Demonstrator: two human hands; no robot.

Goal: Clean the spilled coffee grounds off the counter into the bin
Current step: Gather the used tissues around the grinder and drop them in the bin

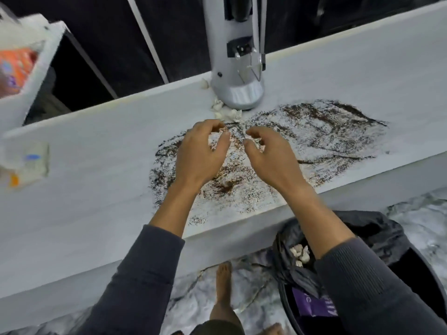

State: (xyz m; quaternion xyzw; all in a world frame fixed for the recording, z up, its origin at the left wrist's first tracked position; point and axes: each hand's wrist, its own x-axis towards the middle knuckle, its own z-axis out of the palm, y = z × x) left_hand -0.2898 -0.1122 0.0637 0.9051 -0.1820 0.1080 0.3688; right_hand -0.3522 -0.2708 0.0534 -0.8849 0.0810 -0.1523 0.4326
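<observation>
Grounds (302, 139) lie smeared in a wide brown patch across the white counter (84, 189), reaching its near edge. The left hand (200, 155) hangs over the patch's middle, fingers loosely curled, holding nothing that can be seen. The right hand (268, 158) hangs just beside it, likewise loosely curled; whether anything sits between its fingertips cannot be told. A grey machine (235, 68) stands on the counter at the patch's far edge, with crumpled white wads (227, 112) at its base. The bin (362, 274), black-lined, stands on the floor below the patch's near edge, with white wads and a purple packet (314, 303) inside.
</observation>
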